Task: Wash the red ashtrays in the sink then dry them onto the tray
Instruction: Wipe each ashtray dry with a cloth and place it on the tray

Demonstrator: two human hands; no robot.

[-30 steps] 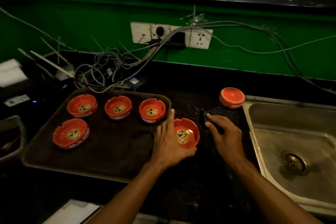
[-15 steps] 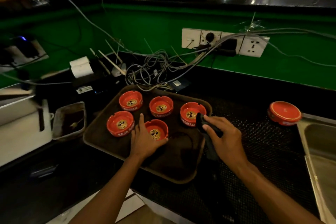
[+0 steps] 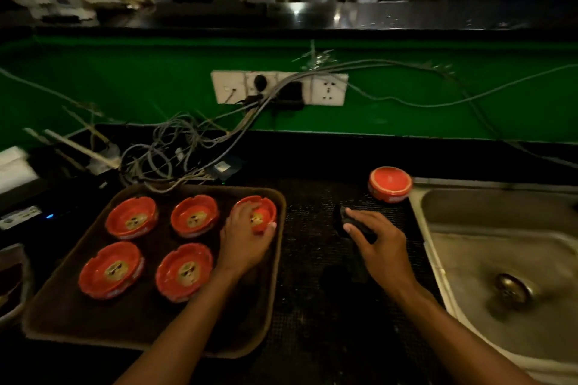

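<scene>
Head view: six red ashtrays, five on the tray; left hand grips one, right hand holds a dark cloth.

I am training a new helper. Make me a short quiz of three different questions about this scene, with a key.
1. How many red ashtrays stand on the tray?
2. True or false: the ashtray beside the sink lies upside down.
3. Which hand touches an ashtray on the tray? A) left B) right

Key:
1. Five; the left hand partly covers the back right ashtray.
2. True; it rests on the counter, outside the sink.
3. A. The right hand holds a dark cloth.
</scene>
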